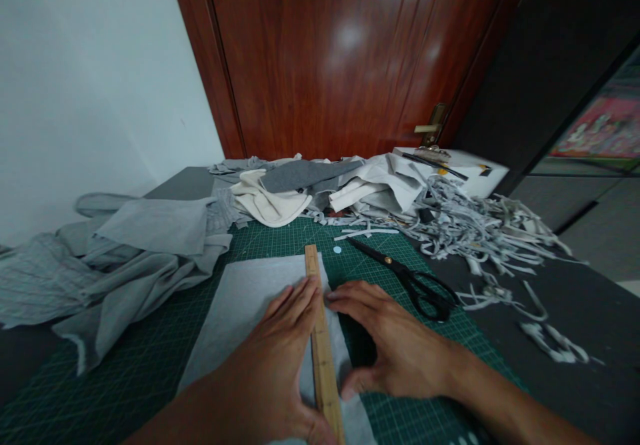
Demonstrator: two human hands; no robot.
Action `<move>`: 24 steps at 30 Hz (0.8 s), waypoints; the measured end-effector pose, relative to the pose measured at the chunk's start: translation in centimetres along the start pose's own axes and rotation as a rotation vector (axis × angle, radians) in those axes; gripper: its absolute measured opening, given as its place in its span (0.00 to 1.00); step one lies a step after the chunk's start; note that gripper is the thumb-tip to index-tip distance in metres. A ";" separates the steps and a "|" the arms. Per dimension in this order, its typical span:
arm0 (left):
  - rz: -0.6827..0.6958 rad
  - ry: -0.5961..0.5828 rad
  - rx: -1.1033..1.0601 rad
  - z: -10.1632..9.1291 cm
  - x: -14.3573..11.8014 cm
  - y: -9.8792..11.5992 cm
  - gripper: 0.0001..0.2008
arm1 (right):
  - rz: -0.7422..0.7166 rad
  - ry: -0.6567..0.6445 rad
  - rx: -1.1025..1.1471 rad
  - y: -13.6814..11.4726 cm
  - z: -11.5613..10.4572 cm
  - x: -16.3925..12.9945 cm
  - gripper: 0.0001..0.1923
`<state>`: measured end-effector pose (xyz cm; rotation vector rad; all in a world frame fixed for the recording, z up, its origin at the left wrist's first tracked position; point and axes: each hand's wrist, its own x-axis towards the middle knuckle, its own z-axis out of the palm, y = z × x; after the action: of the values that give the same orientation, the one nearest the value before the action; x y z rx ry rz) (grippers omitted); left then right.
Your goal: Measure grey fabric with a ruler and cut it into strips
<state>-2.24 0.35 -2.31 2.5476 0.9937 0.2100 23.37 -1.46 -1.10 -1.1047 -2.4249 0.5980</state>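
My left hand (280, 358): flat and open, palm pressed on the wooden ruler (323, 351), fingers spread along its left side, grasping nothing. My right hand (390, 345): open, fingertips touching the ruler's right side, thumb resting on the cloth, grasping nothing. Ruler: lying lengthwise on the grey felt sheet (245, 311), near that sheet's right edge. Felt sheet: flat on the green cutting mat (125, 371), at its near middle. Black scissors (410, 278): closed, on the mat's right edge, just beside my right hand. Grey fabric heap (125, 258): left edge. Cut strips (480, 231): far right corner.
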 end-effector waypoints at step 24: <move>-0.042 -0.044 -0.016 -0.8 0.5 1.1 0.76 | -0.026 0.010 0.001 0.0 0.1 0.1 0.48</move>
<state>-1.39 0.21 -1.15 2.5038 1.0239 0.1489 23.29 -1.37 -1.17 -1.0723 -2.4265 0.5839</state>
